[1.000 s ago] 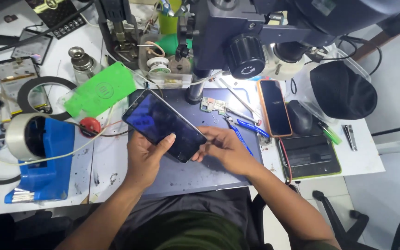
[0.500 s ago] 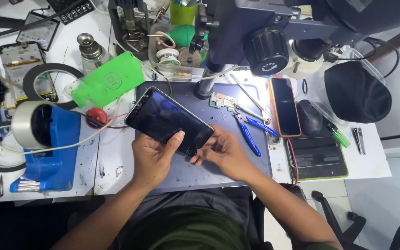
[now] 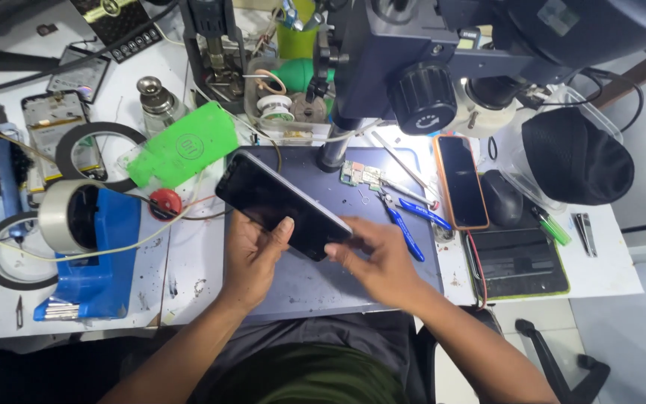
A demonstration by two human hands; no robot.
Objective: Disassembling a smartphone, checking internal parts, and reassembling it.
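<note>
the left hand (image 3: 252,258) cradles a black smartphone (image 3: 283,204) from beneath, thumb pressed on its dark screen, holding it tilted above the grey work mat (image 3: 300,277). the right hand (image 3: 374,258) pinches the phone's lower corner. blue-handled pliers (image 3: 405,221) lie just beside.

A grey rectangular work mat (image 3: 315,277) lies on the white counter (image 3: 188,277). On the mat rest a small green circuit board (image 3: 358,176) and blue-handled pliers (image 3: 407,224), near each other. Just right of the mat lies a dark phone in an orange case (image 3: 460,182), with a black computer mouse (image 3: 502,197) beside it. A bright green plastic sheet (image 3: 182,149) lies upper left of the mat, a red round button-like piece (image 3: 164,202) just below it. At far left a roll of grey tape (image 3: 63,215) sits on a blue block-shaped device (image 3: 106,277). A dark microscope head (image 3: 443,67) hangs above the mat.
</note>
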